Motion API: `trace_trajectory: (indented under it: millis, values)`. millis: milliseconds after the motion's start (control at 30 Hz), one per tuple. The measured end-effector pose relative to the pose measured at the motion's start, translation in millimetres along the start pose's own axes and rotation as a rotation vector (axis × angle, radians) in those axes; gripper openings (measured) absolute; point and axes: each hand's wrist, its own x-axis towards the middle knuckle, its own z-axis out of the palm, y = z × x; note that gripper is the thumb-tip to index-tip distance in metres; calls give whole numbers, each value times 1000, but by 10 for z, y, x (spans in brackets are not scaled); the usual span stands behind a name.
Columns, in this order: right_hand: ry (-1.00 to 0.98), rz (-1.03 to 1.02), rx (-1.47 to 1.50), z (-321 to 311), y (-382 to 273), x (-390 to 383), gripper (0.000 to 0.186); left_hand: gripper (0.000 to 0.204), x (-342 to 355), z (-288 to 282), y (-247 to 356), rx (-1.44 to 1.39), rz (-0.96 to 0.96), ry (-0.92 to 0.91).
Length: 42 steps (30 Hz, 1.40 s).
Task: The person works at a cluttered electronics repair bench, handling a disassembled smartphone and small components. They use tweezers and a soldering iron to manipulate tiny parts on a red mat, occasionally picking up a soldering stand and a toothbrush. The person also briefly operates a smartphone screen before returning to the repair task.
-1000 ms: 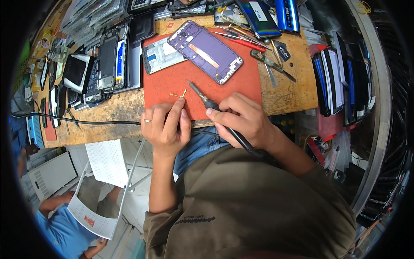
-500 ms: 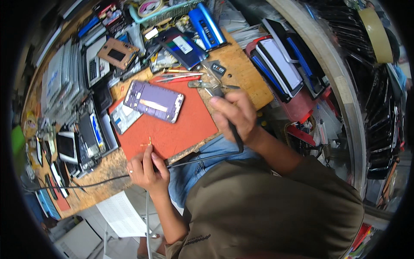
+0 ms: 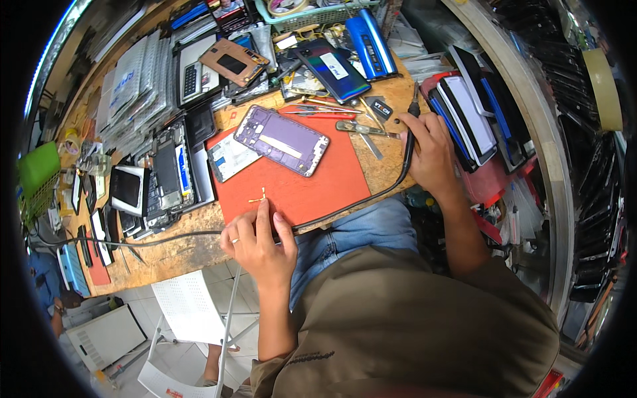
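My left hand (image 3: 262,249) rests at the near edge of the red mat (image 3: 318,192), its fingers stretched out and nothing gripped. Its index fingertip touches or almost touches a small gold-coloured flex part (image 3: 259,197) lying on the mat. Away to the right, my right hand (image 3: 428,149) is closed around a soldering iron (image 3: 409,140), which stands upright with its thin tip pointing away from me. Beyond my left hand lies a purple phone frame (image 3: 282,140), partly covering a silver-white phone part (image 3: 232,158). Tweezers (image 3: 325,108) and a knife-like tool (image 3: 361,128) lie at the mat's far side.
The iron's black cable (image 3: 345,215) runs leftward along the bench edge and passes by my left hand. Opened phones (image 3: 166,169) and stacked plastic sleeves (image 3: 129,93) crowd the left. A dark phone (image 3: 332,69) and blue back covers (image 3: 371,46) lie at the far side.
The view has shifted, so the bench sits further right. My right hand has moved outward with the soldering iron, now upright near the bench's right side. My left hand stays by the flex part.
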Motion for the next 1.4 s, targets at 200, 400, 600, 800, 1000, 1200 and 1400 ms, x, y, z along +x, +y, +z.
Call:
trace_trajectory:
  millis: [200, 400, 600, 800, 1000, 1200, 1400]
  values:
    - [83, -44, 48, 56, -4, -18, 44, 26, -92, 35, -110, -33, -18, 44]
    - [22, -25, 36, 34, -3, -14, 45, 23, -129, 62, -162, -22, -4, 92]
    - [30, -46, 33, 54, 27, -15, 53, 21, -161, 135, -195, -3, 9, 133]
    - [27, -35, 32, 39, 24, 7, 54, 22, -153, 175, -204, -4, 7, 136]
    - [48, -39, 47, 31, -29, 27, 53, 22, -122, 168, -176, -3, 3, 160]
    - [30, -19, 35, 41, -13, -1, 55, 22, -192, 219, -210, 3, 1, 172]
    - [49, -22, 38, 49, -26, 20, 55, 14, -235, 248, -228, -84, -9, 248]
